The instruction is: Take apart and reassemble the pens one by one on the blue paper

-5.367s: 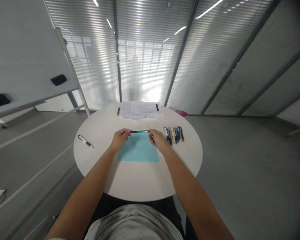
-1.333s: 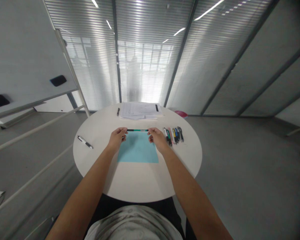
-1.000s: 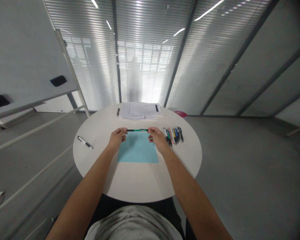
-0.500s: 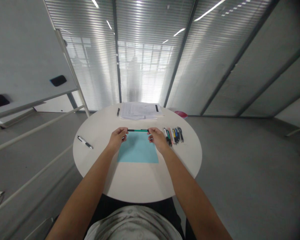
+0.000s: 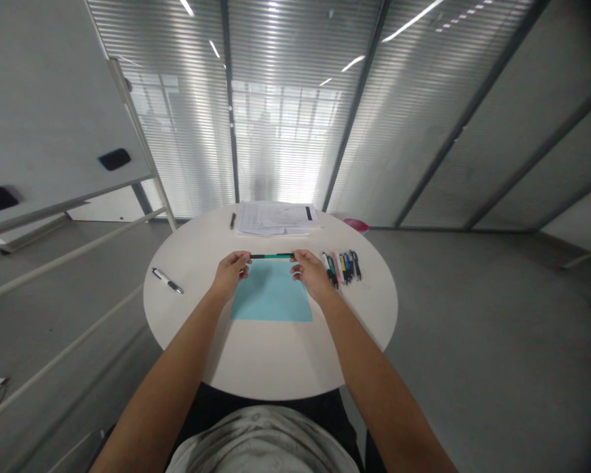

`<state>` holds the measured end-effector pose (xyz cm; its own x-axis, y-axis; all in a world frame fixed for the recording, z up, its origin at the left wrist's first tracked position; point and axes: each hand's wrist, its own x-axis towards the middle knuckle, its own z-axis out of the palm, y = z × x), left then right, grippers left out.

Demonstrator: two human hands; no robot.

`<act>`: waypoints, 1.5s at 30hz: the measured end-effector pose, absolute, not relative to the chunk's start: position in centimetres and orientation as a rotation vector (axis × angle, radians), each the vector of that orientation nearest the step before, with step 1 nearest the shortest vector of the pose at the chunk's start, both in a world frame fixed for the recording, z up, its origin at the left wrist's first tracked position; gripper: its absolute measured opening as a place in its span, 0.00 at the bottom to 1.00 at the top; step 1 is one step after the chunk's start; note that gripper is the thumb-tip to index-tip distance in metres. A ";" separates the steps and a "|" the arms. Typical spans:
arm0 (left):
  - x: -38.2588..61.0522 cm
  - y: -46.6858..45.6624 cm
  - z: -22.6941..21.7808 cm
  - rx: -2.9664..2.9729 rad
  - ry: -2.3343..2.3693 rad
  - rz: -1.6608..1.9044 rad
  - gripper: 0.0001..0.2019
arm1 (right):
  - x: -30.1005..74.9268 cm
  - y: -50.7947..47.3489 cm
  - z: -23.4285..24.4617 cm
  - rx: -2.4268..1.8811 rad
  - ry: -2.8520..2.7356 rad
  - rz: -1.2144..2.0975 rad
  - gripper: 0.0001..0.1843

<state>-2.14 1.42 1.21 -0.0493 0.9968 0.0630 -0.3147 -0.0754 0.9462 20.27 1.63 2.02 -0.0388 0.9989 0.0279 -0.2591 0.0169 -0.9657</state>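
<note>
Stretched level between my hands is a green and black pen (image 5: 273, 256). My left hand (image 5: 231, 270) pinches its black end, and my right hand (image 5: 310, 270) pinches the other end, by the clip. Beneath the pen, a light blue sheet of paper (image 5: 272, 295) lies flat on the round white table (image 5: 276, 361). Just right of my right hand, several pens (image 5: 345, 266) of mixed colours lie side by side in a row, partly behind my wrist. A white and black pen (image 5: 167, 280) lies alone on the left of the table.
At the table's far edge is a stack of printed papers (image 5: 276, 219), with a dark pen (image 5: 233, 221) left of it. A whiteboard (image 5: 54, 98) on a white frame stands to the left. Behind the table, a pink object (image 5: 356, 225) shows near the glass wall.
The pen in my hands has turned slightly about its own length, so its clip shows differently. Both hands stay nearly in place.
</note>
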 end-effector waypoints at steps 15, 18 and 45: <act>-2.0 1.2 1.5 1.043 0.945 1.394 0.17 | 20.1 1.6 1.8 -1.000 -1.034 1.413 0.19; -2.0 1.2 1.5 1.062 0.971 1.382 0.17 | 20.2 1.6 1.8 -0.996 -1.033 1.400 0.19; -2.3 1.4 0.3 1.820 1.301 1.244 0.19 | 20.0 2.0 1.8 -0.958 -1.067 1.374 0.23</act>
